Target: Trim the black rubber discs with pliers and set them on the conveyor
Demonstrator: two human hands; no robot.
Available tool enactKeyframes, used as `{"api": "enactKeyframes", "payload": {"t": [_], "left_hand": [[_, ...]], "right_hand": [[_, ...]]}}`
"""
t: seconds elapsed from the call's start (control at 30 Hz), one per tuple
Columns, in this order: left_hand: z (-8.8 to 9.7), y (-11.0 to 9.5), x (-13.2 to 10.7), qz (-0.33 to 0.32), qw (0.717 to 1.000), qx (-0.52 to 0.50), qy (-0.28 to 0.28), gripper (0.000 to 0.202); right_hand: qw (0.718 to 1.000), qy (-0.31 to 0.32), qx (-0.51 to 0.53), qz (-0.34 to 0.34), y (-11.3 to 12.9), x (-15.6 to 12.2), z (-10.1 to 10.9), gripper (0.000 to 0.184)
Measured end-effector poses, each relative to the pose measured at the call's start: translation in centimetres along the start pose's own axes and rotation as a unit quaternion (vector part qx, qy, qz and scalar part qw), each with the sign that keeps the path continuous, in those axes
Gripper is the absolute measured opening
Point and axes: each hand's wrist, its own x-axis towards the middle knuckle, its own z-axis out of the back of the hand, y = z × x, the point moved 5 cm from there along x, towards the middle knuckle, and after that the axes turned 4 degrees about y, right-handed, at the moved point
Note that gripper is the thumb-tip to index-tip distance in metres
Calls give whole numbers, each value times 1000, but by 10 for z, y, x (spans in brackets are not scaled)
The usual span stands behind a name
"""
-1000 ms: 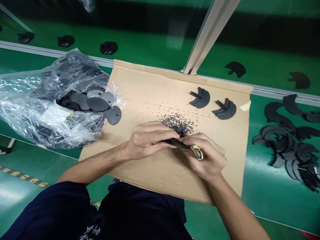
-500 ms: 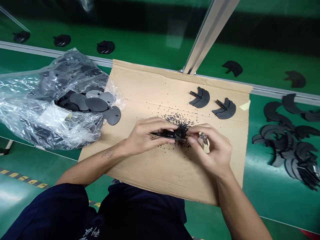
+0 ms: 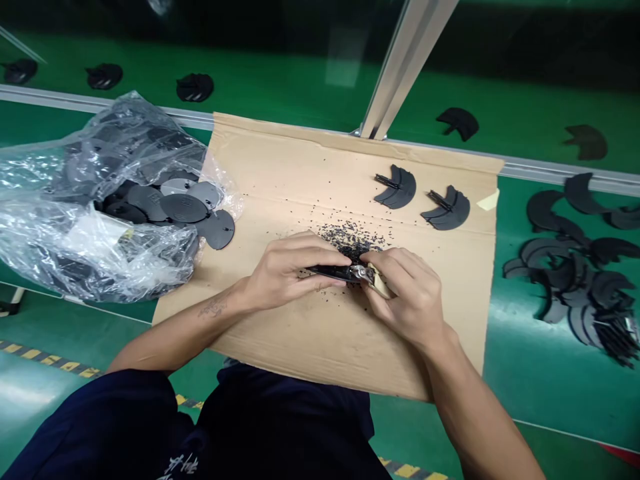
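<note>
Between the thumb and fingers of my left hand is a black plastic part, held almost edge-on. My right hand is closed around small cutting pliers with cream-coloured handles. The metal jaws meet the right end of the part. Whether they grip it I cannot tell. Beneath and beyond both hands, many tiny black plastic scraps lie scattered over a cardboard sheet. Two curved black parts with stems rest farther back on the cardboard.
On the left, a clear plastic bag spills black discs. A pile of curved black parts lies on the green table at right. An aluminium post stands behind the cardboard, with several black parts beyond the rail.
My right hand has turned and brought the pliers' jaws up to the part's right end; earlier its fingertips were there. My left hand keeps its hold. The view has shifted slightly.
</note>
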Motion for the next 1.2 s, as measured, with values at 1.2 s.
{"api": "enactKeyframes", "payload": {"t": [1.2], "left_hand": [[-4, -2, -4, -84, 996, 18, 7, 21]], "right_hand": [[995, 7, -102, 22, 9, -1, 6, 18]]}}
